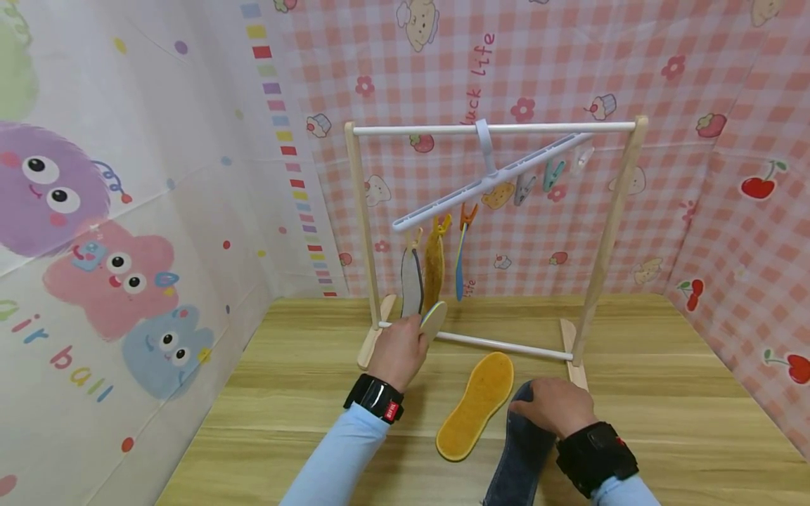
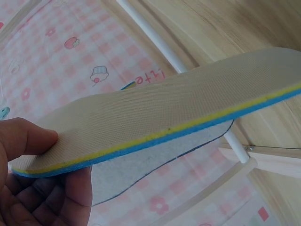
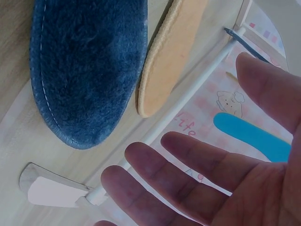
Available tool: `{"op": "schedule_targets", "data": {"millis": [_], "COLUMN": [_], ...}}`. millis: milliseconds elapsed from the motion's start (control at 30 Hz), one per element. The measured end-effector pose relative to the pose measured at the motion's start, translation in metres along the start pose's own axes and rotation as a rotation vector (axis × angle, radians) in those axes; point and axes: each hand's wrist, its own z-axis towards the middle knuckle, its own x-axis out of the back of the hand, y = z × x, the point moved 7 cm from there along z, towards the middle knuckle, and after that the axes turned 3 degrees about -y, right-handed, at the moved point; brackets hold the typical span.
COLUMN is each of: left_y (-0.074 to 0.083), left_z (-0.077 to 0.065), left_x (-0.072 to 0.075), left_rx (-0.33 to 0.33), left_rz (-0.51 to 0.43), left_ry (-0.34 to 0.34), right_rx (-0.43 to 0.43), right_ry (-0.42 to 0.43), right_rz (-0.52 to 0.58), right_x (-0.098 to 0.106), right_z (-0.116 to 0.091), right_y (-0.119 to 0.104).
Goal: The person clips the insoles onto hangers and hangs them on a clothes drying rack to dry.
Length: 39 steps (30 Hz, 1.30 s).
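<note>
My left hand (image 1: 397,353) pinches a beige insole (image 2: 155,117) with a yellow and blue edge, thumb on top and fingers beneath. Over the upper end of a dark blue fleecy insole (image 3: 89,66) hovers my right hand (image 1: 562,406); in the right wrist view its fingers (image 3: 155,169) are spread and apart from that insole. Between the hands a yellow insole (image 1: 476,406) lies on the table. Behind the left hand, a grey insole (image 1: 411,281), a fuzzy brown-yellow insole (image 1: 434,263) and a blue insole (image 1: 460,263) hang from clips.
A white hanger (image 1: 443,204) tilts on the top bar of a wooden rack (image 1: 607,246). Grey and teal clips (image 1: 553,176) hang from its right half. The rack's lower bar (image 1: 506,345) runs just above the wood-grain table (image 1: 664,393). Patterned cloth (image 1: 569,63) surrounds the table.
</note>
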Motion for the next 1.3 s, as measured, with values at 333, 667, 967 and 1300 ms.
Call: {"op": "schedule_targets", "data": {"millis": [333,667,967,1300], "left_y": [0.007,0.013,0.017,0.021], "left_z": [0.003,0.007,0.01,0.014], "left_x": [0.005,0.004,0.004,0.004], "left_rx": [-0.027,-0.043,-0.04,-0.052], "left_rz": [0.02,0.015,-0.011,-0.02], "left_ry": [0.051,0.074,0.075,0.085], "right_rx": [0.018,0.009,0.018,0.053], "right_ry": [0.033,0.045,0.078,0.151], "right_rz": [-0.01,-0.015,-0.008,-0.021], "right_x": [0.007,0.011,0.016,0.029], "right_z": [0.0,0.0,-0.001,0.001], "right_y": [-0.003,-0.004,-0.004,-0.009]}}
